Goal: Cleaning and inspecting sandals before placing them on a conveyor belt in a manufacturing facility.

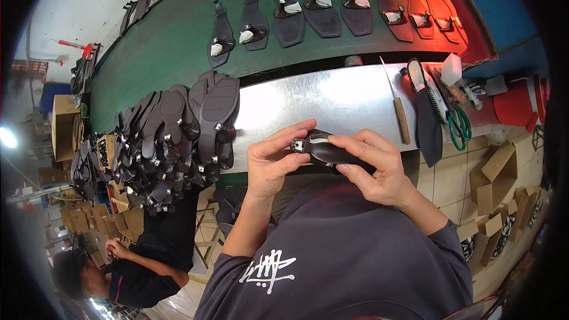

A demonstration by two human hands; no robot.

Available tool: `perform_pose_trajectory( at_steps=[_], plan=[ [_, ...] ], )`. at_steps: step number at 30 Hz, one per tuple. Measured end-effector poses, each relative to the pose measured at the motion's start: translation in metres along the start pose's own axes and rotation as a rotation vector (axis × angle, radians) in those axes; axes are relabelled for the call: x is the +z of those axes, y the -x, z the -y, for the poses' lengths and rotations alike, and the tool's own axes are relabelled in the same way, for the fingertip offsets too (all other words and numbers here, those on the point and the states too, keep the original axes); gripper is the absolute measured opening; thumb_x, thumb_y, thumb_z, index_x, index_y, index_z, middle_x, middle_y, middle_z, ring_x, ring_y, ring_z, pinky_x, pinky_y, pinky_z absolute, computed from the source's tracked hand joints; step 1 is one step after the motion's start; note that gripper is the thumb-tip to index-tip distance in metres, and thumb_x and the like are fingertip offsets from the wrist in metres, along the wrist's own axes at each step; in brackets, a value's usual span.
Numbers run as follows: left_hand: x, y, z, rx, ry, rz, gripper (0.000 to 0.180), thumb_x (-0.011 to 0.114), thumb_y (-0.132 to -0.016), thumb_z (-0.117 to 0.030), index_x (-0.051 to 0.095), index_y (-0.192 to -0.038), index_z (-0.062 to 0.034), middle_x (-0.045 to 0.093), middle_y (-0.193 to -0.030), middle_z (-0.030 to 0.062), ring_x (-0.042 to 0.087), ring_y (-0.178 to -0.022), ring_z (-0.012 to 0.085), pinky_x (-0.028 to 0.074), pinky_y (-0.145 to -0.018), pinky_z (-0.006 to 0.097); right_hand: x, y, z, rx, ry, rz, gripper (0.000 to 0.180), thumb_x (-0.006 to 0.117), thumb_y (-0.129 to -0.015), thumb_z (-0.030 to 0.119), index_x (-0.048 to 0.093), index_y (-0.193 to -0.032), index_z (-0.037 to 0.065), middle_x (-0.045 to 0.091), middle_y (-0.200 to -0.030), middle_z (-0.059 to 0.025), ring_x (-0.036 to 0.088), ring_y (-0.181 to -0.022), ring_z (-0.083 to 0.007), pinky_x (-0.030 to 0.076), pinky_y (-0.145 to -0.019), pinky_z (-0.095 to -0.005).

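Observation:
Both my hands hold a black heeled sandal (332,153) in front of my chest, at the near edge of the metal bench. My left hand (274,157) grips its left end, thumb below and fingers above, by a small pale square end that looks like the heel tip. My right hand (374,169) is closed around the right part, its fingertips pressing beside a light strip on the top side. The palms and fingers hide much of the sandal.
A heap of dark sandals (172,109) lies left on the metal bench (320,92). Beyond, a green conveyor (178,35) carries spaced sandals (287,24), toward a red glow. Right are a wooden-handled pointed tool (401,121), green-handled scissors (459,127) and cardboard boxes (496,178). A person (136,266) is at lower left.

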State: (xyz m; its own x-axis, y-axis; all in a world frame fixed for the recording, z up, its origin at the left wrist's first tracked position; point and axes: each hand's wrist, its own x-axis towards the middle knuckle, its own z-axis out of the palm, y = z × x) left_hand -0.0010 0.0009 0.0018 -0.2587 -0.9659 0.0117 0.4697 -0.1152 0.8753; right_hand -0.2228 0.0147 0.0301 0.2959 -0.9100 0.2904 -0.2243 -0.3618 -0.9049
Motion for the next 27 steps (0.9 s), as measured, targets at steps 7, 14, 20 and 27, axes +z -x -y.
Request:
perform_pose_trajectory(
  at_steps=[7, 14, 20, 27],
  plan=[
    [-0.004, 0.000, 0.003, 0.102, -0.144, 0.099, 0.041, 0.066, -0.072, 0.015, 0.067, -0.112, 0.0031, 0.055, -0.126, 0.0291, 0.058, -0.115, 0.0321, 0.051, -0.093, 0.036, -0.004, -0.004, 0.006, -0.074, 0.143, 0.011, 0.045, 0.071, -0.070, 0.001, 0.066, -0.114, 0.004, 0.059, -0.079, -0.0097, 0.057, -0.065, -0.0219, 0.046, -0.058, -0.0311],
    [-0.010, 0.000, 0.004, 0.072, -0.188, 0.119, 0.042, 0.062, -0.068, 0.018, 0.068, -0.107, 0.0045, 0.057, -0.124, 0.0298, 0.059, -0.114, 0.0320, 0.050, -0.093, 0.036, -0.003, -0.003, 0.006, -0.141, 0.225, -0.009, 0.046, 0.073, -0.067, 0.002, 0.066, -0.112, 0.003, 0.059, -0.079, -0.0096, 0.057, -0.064, -0.0231, 0.047, -0.057, -0.0318],
    [-0.011, 0.001, 0.002, 0.039, -0.243, 0.117, 0.043, 0.058, -0.065, 0.019, 0.070, -0.104, 0.0049, 0.059, -0.122, 0.0290, 0.061, -0.112, 0.0301, 0.049, -0.093, 0.033, 0.001, -0.003, 0.005, -0.176, 0.260, -0.025, 0.044, 0.073, -0.067, 0.003, 0.066, -0.110, 0.003, 0.060, -0.079, -0.0091, 0.058, -0.066, -0.0241, 0.048, -0.057, -0.0330],
    [-0.009, 0.001, 0.002, 0.059, -0.272, 0.150, 0.043, 0.056, -0.064, 0.018, 0.070, -0.103, 0.0050, 0.060, -0.121, 0.0284, 0.063, -0.109, 0.0270, 0.049, -0.088, 0.028, 0.002, -0.005, 0.011, -0.159, 0.314, 0.010, 0.043, 0.072, -0.067, 0.003, 0.066, -0.109, 0.002, 0.058, -0.079, -0.0084, 0.058, -0.068, -0.0254, 0.048, -0.059, -0.0343]
  ],
)
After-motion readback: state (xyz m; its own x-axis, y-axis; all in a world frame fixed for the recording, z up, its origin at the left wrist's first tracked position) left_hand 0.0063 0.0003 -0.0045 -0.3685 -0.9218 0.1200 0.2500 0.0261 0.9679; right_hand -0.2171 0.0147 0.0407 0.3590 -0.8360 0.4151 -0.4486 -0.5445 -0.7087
